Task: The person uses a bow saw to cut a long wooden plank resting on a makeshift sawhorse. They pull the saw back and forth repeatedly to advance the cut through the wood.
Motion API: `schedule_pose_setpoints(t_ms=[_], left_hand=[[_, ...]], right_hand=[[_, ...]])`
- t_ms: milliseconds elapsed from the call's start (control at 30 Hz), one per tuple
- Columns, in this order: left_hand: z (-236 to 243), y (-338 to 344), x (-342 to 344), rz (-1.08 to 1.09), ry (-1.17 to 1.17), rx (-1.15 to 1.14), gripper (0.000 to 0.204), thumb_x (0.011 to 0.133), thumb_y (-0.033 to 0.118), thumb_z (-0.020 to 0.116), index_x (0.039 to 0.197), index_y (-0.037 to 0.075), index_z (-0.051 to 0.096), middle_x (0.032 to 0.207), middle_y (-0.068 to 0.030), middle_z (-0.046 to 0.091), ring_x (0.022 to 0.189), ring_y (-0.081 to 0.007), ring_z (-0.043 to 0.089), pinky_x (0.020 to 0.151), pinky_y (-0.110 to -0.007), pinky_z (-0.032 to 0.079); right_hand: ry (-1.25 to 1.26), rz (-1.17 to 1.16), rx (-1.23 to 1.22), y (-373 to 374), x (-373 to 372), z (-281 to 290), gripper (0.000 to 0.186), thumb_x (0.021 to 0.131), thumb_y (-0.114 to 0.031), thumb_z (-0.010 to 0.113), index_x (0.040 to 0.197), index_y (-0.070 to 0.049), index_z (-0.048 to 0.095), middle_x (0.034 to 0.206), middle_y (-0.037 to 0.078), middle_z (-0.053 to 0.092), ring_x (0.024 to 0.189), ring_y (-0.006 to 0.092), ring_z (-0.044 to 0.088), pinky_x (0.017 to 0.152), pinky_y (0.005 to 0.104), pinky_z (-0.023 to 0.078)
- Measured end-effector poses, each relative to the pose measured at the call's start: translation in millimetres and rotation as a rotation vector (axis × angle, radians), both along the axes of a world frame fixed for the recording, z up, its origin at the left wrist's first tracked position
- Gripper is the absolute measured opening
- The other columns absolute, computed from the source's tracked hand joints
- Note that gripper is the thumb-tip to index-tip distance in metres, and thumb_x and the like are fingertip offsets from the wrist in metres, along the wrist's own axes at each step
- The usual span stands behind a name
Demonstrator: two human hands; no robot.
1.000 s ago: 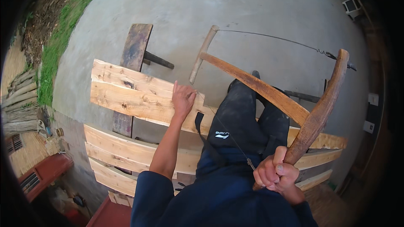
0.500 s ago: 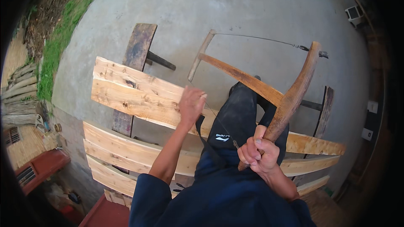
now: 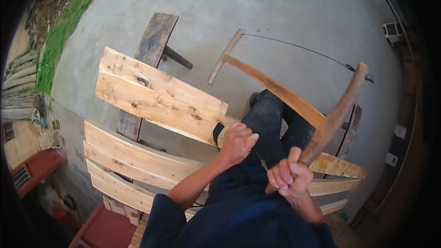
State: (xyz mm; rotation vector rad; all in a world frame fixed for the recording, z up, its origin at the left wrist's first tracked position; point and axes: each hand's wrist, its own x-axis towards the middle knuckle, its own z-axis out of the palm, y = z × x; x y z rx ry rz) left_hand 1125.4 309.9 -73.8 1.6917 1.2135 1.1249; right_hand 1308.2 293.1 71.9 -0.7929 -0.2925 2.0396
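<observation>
A wooden frame saw (image 3: pixel 275 87) slants over my legs, with a wire strung between the ends of its two side arms. My right hand (image 3: pixel 290 177) is wrapped round the lower end of its thick curved side arm. My left hand (image 3: pixel 239 143) is closed on the thin blade (image 3: pixel 262 160), which shows as a narrow line running toward the right hand. The blade's far stretch is hard to make out. Beyond the left hand lies a wide pale board (image 3: pixel 156 96) with knots and a squared end, resting across a dark wooden bench (image 3: pixel 156 39).
Several more pale boards (image 3: pixel 133 154) lie nearer me, across the same bench and a second dark support (image 3: pixel 351 131) at the right. A black strap (image 3: pixel 217 133) hangs by the wide board. Red furniture (image 3: pixel 108 227) stands at the lower left. Concrete floor (image 3: pixel 275 0) stretches ahead.
My left hand has moved right and nearer me, along the blade toward the right hand. The saw's thick arm has shifted slightly right and toward me. The right hand keeps its hold.
</observation>
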Motion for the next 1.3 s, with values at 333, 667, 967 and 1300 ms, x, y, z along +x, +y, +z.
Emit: schedule_pose_setpoints(t_ms=[333, 667, 967, 1300], left_hand=[[35.4, -11.2, 15.6, -0.016, -0.083, 0.055, 0.035, 0.095, 0.011, 0.063, 0.064, 0.004, 0.049, 0.064, -0.0105, 0.044, 0.063, -0.0318, 0.047, 0.066, -0.045, 0.04], [-6.7, 10.9, -0.3, 0.014, 0.015, -0.062, 0.036, 0.096, 0.008, 0.064, 0.063, 0.004, 0.05, 0.064, -0.0116, 0.049, 0.066, -0.0337, 0.049, 0.067, -0.046, 0.039], [40.6, -4.5, 18.2, -0.049, -0.042, -0.038, 0.029, 0.094, 0.009, 0.063, 0.067, 0.003, 0.053, 0.066, -0.0121, 0.046, 0.066, -0.0334, 0.047, 0.069, -0.046, 0.04], [-14.8, 18.2, -10.9, 0.016, -0.078, -0.137, 0.036, 0.1, 0.013, 0.057, 0.065, 0.004, 0.049, 0.066, -0.013, 0.048, 0.067, -0.0358, 0.048, 0.069, -0.048, 0.039]], right_hand=[[0.023, 0.091, 0.023, -12.8, 19.5, 43.8, 0.017, 0.106, -0.013, 0.052, 0.092, -0.013, 0.042, 0.055, 0.005, 0.045, 0.042, 0.0172, 0.043, 0.048, 0.0361, 0.037], [0.008, -0.027, -0.106, 12.2, -9.6, -3.7, 0.019, 0.106, -0.016, 0.05, 0.089, -0.013, 0.043, 0.055, 0.004, 0.043, 0.041, 0.0179, 0.041, 0.048, 0.0372, 0.036], [0.097, 0.034, -0.099, -6.6, 20.6, 51.0, 0.014, 0.108, -0.011, 0.051, 0.095, -0.009, 0.046, 0.062, 0.007, 0.05, 0.05, 0.018, 0.047, 0.057, 0.0383, 0.042], [-0.074, 0.004, -0.145, 27.3, -32.8, 1.0, 0.019, 0.105, -0.013, 0.052, 0.088, -0.014, 0.043, 0.057, 0.004, 0.044, 0.043, 0.0178, 0.041, 0.048, 0.0378, 0.036]])
